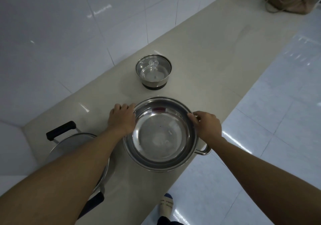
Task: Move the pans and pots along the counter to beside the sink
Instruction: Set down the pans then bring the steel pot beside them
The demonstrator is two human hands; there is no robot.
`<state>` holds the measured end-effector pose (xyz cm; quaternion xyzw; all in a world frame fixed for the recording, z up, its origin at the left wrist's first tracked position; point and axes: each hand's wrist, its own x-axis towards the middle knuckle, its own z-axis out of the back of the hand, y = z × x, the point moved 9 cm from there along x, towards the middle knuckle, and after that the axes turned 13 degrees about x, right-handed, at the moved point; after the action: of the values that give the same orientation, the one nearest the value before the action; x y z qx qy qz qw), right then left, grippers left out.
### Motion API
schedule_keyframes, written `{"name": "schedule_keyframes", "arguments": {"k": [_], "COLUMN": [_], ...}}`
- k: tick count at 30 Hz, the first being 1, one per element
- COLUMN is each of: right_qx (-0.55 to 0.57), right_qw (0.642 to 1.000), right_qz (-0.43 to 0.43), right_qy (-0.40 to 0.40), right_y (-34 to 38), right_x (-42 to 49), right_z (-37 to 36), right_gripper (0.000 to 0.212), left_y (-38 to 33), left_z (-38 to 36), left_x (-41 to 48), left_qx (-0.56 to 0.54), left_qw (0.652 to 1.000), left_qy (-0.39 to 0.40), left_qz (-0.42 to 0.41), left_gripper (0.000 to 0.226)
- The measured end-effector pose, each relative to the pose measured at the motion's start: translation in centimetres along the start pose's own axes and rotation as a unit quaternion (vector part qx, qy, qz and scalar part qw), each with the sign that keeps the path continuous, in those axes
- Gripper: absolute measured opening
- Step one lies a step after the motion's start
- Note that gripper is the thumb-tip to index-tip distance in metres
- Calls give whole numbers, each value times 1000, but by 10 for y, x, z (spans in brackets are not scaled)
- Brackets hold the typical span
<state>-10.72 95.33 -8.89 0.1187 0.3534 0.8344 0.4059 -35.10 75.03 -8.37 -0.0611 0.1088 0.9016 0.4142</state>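
A beige counter [199, 54] is seen running along a white tiled wall [52, 25]; a wide steel pot [159, 134] is set near its front edge; its rim is gripped at the far left by the left hand [121, 118] and at the far right by the right hand [206, 125], fingers curled over the rim; a lidded pot with black handles [76, 148] is seen at the left, partly hidden by the forearm; a small glass-lidded pot [153, 72] is placed farther along, apart.

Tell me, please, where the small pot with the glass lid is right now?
In the head view, the small lidded pot stands on the counter beyond the big pan, apart from both hands.
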Motion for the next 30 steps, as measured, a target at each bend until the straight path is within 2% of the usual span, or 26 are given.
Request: {"name": "schedule_keyframes", "arguments": {"k": [3,6,8,14,18,24,30], "right_qx": [-31,-66,-80,-62,-48,-28,0], "right_qw": [999,998,996,997,996,996,994], "right_qz": [1,24,12,30,63,82,109], "right_qy": [-8,5,25,39,41,29,19], "right_y": [2,4,-3,-7,-7,8,57], "right_x": [-2,-21,-33,-22,-20,-14,-29], "right_z": [3,-6,-12,-4,11,44,54], "right_gripper": [47,43,50,32,31,33,31], "left_y": [-1,-2,-4,-8,-13,-13,26], "left_z": [-9,-11,-11,-13,1,53,92], "left_x": [-4,-5,-5,-19,-32,-53,-98], "left_qx": [2,-3,11,36,26,-24,-43], "left_qw": [1000,999,998,996,999,998,994], "left_qy": [27,46,59,80,44,-62,-92], "left_qz": [8,12,4,-14,-7,-12,35], "left_gripper": [34,36,37,34,34,30,34]}}
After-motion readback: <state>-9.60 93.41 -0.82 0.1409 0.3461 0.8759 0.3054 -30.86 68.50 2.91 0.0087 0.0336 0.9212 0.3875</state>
